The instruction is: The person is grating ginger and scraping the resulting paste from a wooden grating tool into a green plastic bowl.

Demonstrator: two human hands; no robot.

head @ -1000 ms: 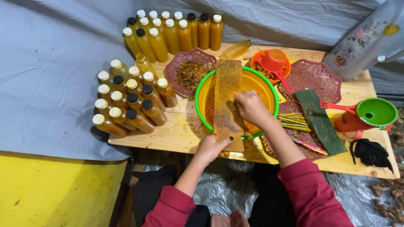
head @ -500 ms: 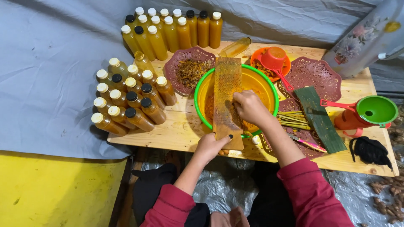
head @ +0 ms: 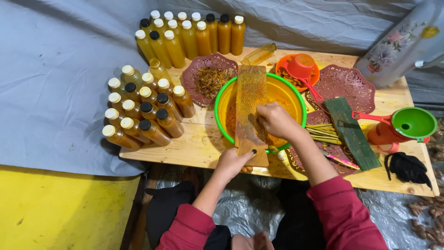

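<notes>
Left hand [head: 233, 162] grips foot of long wooden grater board [head: 250, 113]; right hand [head: 276, 121] fingers closed on something unseen, rubbing. Risks: knuckles scraping; board slipping off green-rimmed yellow plastic basin [head: 296, 99].

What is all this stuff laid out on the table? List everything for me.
Bottles: many, amber liquid, white or black caps, left and back of table.
Bowl: one, green rim, yellow inside, centre.
Grater board: one, wooden, lying across the bowl.
Plates: three maroon, around the bowl; one holds dried shreds.
Orange scoop: one, behind the bowl.
Funnel: one, green, right.
Leaf strip: one, green, right.
Sticks: bundle, pale.
Black cloth: one, right edge.
Left hand: holds the board's near end.
Right hand: pressed on the board.
</notes>
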